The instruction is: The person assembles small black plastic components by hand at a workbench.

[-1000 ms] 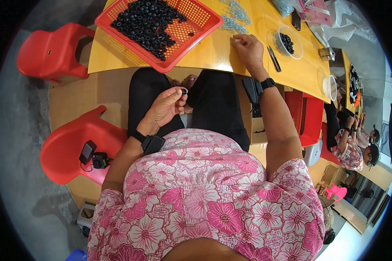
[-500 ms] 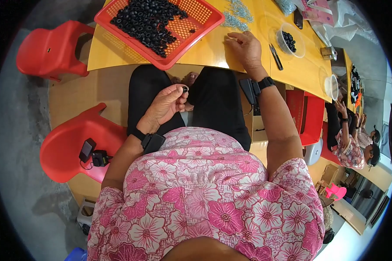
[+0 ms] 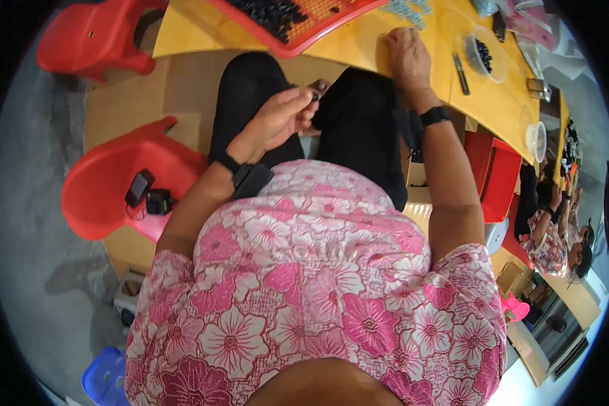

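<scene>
Held over my lap, my left hand point(image 3: 274, 123) pinches a small black ring point(image 3: 314, 97) between thumb and fingers. My right hand point(image 3: 411, 61) rests at the near edge of the yellow table point(image 3: 358, 51), its fingers curled; whatever they hold, if anything, is hidden. Just beyond it lie small clear, bluish pieces point(image 3: 409, 11) in a loose pile. To its left, a red slotted basket point(image 3: 298, 49) carries a heap of black rings point(image 3: 267, 15). A clear round tub point(image 3: 499, 71) with more black rings stands on the right, beside a slim dark tool point(image 3: 461, 73).
Farther right on the table are a metal tin point(image 3: 538, 88), another clear tub point(image 3: 536, 141) and plastic bags point(image 3: 561, 57). Red chairs point(image 3: 91, 40) stand at the left, one bearing black devices point(image 3: 149, 193). A red crate point(image 3: 494, 176) sits under the table. Other people point(image 3: 555, 237) work at far right.
The view has shifted, so the table and basket sit higher in the picture. My left hand still pinches the black ring, and my right hand stays at the table edge with fingers more curled.
</scene>
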{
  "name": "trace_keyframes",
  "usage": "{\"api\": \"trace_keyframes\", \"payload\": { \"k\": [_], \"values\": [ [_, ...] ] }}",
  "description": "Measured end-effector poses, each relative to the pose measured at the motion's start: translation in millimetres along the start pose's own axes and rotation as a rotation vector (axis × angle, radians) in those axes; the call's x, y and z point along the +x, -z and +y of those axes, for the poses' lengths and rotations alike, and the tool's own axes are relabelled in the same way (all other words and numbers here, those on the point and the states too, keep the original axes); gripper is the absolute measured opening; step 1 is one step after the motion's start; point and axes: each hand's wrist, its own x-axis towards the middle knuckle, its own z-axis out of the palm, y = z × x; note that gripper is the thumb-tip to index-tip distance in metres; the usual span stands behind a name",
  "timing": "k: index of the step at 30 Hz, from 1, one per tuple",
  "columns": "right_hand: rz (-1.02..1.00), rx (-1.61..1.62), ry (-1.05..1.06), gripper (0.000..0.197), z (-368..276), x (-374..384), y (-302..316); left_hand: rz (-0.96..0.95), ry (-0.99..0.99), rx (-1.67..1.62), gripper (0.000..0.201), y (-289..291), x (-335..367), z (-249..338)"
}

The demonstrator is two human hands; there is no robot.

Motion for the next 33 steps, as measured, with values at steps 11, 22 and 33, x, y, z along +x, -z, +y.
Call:
{"api": "trace_keyframes", "payload": {
  "k": [11,22,33],
  "values": [
    [-0.393,1.130,-0.407,0.012,-81.8,-23.1,40.3,-0.059,-0.093,-0.092,0.019,0.0,-5.2,-0.4],
    [-0.589,1.488,-0.733,0.009,-130.9,-58.9,56.7,-0.054,-0.118,-0.003,0.021,-4.9,-7.8,-2.8],
    [-0.612,1.267,-0.730,0.013,-131.6,-51.5,59.6,0.013,-0.278,0.253,0.021,-18.6,-9.8,1.9]
  ]
}}
